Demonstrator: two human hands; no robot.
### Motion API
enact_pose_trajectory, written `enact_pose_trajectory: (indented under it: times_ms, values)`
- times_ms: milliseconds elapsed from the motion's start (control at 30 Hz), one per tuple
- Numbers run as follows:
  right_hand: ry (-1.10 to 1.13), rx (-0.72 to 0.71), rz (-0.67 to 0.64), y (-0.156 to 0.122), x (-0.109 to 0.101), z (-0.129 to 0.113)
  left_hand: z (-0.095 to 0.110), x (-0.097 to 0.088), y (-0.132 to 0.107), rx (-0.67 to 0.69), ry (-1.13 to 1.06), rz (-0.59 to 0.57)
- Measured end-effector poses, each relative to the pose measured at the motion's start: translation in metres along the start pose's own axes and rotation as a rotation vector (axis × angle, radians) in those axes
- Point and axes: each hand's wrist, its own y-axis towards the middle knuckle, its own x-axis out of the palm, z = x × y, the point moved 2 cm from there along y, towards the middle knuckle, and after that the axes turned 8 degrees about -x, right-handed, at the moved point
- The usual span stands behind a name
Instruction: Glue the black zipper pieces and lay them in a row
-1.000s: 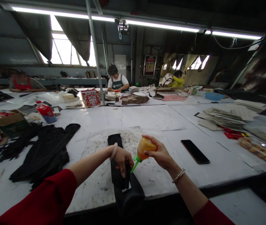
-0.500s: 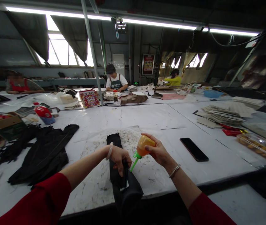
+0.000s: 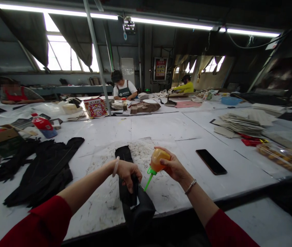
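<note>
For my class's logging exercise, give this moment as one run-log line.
left hand: gripping black material | right hand: holding tilted bottle, green nozzle pointing down at material | nearby: phone lying on table

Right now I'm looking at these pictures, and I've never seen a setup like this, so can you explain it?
There is no machine here, just one person's two bare hands. Every picture comes from one camera worn on that person's head, looking forward and down. The left hand grips a folded black piece of material at the near edge of the white worktable. The right hand holds a rounded amber squeeze bottle with a green nozzle, which points down at the black material; whether they touch is hard to tell. To the right lie a flat black smartphone and a loose stack of pale grey sheets; to the left, a heap of black fabric.
</note>
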Motion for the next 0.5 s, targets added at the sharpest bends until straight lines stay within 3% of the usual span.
enact_pose_trajectory:
  times_ms: [500]
  values:
    - [0.123,-0.043,0.063,-0.024,-0.011,-0.003,0.001,-0.002,-0.007,0.006,-0.102,0.068]
